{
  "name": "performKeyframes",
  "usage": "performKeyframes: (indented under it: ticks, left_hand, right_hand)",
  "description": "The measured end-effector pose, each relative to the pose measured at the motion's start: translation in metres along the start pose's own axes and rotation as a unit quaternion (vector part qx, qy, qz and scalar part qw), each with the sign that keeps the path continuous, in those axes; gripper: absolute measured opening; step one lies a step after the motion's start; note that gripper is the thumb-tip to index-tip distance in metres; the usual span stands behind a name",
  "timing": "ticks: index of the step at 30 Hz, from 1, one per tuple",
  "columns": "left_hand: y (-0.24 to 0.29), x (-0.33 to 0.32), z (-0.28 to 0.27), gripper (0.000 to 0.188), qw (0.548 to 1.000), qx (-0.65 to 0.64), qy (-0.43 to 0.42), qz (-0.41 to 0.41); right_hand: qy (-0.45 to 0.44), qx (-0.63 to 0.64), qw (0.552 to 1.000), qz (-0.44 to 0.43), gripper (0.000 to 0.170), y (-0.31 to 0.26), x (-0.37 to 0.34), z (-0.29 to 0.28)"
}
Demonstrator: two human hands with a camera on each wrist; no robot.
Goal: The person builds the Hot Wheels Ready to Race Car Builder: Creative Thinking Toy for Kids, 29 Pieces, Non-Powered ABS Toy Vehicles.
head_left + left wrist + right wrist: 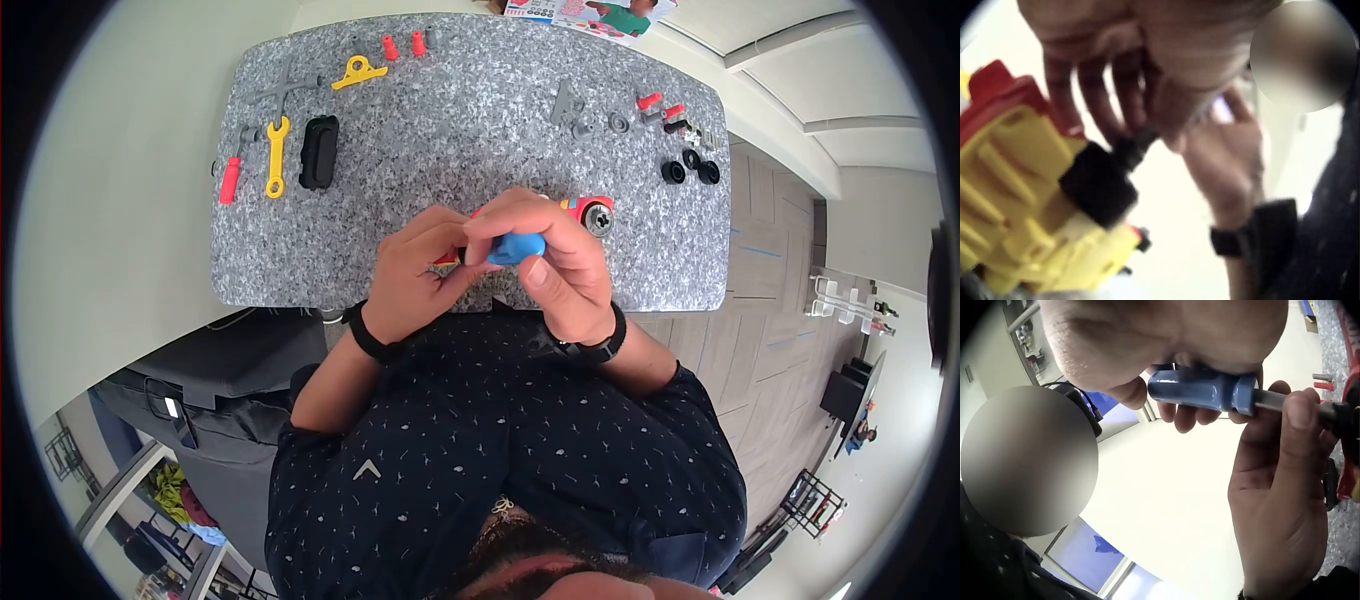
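In the right wrist view my right hand (1166,337) grips the blue handle of a screwdriver (1194,390). The fingers and thumb of my left hand (1282,494) pinch its metal shaft (1270,400) close to a black part (1338,419). A red and yellow toy vehicle body (1016,181) lies tilted beside the left hand, its ribbed yellow underside showing, with a black block (1100,184) at its edge. In the head view both hands hide most of this toy, leaving a red end with a grey hub (597,220) in sight. The screwdriver's tip is hidden.
A speckled grey table (450,110) carries loose parts. To the left lie a yellow wrench (277,157), a black tray-like piece (319,152), a red-handled tool (230,180) and a yellow piece (358,72). Black tyres (673,172) and red pegs (650,101) lie to the right.
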State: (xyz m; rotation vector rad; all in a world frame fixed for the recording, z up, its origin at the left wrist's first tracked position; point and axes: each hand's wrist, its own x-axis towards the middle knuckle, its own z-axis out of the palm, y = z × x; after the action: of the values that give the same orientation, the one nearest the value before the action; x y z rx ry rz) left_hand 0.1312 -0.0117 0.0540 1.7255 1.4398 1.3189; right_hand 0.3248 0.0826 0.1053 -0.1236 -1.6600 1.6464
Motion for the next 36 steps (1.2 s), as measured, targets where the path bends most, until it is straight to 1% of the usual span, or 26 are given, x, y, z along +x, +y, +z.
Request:
performKeyframes:
  ticks: [3, 9, 12, 13, 15, 16, 18, 20, 21, 24, 27, 29, 31, 33, 36]
  left_hand:
    - [-0.002, 0.0, 0.001, 0.033, 1.0, -0.03, -0.001, 0.008]
    - [0.003, 0.008, -0.004, 0.041, 0.998, -0.042, -0.024, 0.03]
    - [-0.005, -0.001, -0.001, 0.045, 0.997, -0.057, -0.021, -0.04]
    - [-0.005, -0.001, -0.001, 0.045, 0.998, -0.058, -0.016, -0.035]
    - [-0.003, -0.001, 0.001, 0.046, 0.998, -0.059, -0.004, -0.027]
    - [-0.005, -0.001, 0.0, 0.046, 0.998, -0.06, -0.015, -0.024]
    - [-0.01, -0.002, -0.002, 0.047, 0.997, -0.062, -0.039, -0.018]
    - [0.001, 0.005, -0.003, 0.046, 0.997, -0.072, -0.037, -0.015]
    - [0.005, 0.007, -0.003, 0.046, 0.996, -0.078, -0.036, -0.012]
    - [-0.005, 0.0, 0.0, 0.048, 0.995, -0.075, -0.031, -0.051]
    - [-0.007, -0.001, -0.001, 0.049, 0.998, -0.055, -0.039, -0.011]
    - [-0.001, 0.003, -0.002, 0.049, 0.996, -0.075, -0.047, -0.016]
    - [0.0, 0.004, -0.002, 0.049, 0.995, -0.08, -0.048, -0.02]
    - [-0.006, 0.001, -0.001, 0.049, 0.996, -0.07, -0.04, -0.021]
    - [-0.016, -0.007, -0.001, 0.052, 0.996, -0.071, -0.04, -0.034]
  right_hand:
    - [-0.004, -0.039, 0.999, 0.006, 0.045, -0.01, 0.003, 0.002]
    - [-0.033, -0.173, 0.984, -0.022, 0.038, -0.014, -0.001, -0.016]
    - [-0.045, -0.215, 0.974, -0.048, 0.034, -0.021, 0.006, -0.015]
    - [-0.04, -0.223, 0.972, -0.06, 0.035, -0.024, 0.01, -0.013]
    - [-0.031, -0.226, 0.971, -0.071, 0.039, -0.022, 0.011, -0.012]
    - [-0.028, -0.222, 0.972, -0.068, 0.042, -0.017, 0.007, -0.013]
    - [-0.02, -0.218, 0.974, -0.059, 0.043, -0.015, 0.003, -0.016]
    - [-0.014, -0.221, 0.974, -0.047, 0.041, -0.015, 0.0, -0.019]
    - [-0.004, -0.235, 0.97, -0.054, 0.041, -0.017, 0.001, -0.017]
    - [0.002, -0.27, 0.96, -0.079, 0.043, -0.02, 0.007, -0.015]
    - [-0.015, -0.269, 0.958, -0.1, 0.043, -0.011, 0.006, -0.022]
    - [-0.009, -0.24, 0.965, -0.102, 0.04, -0.01, 0.005, -0.023]
    - [0.023, -0.229, 0.971, -0.063, 0.039, -0.016, 0.001, -0.018]
    - [0.019, -0.23, 0.971, -0.067, 0.038, -0.015, 0.002, -0.019]
    - [-0.015, -0.239, 0.964, -0.114, 0.037, -0.005, 0.005, -0.027]
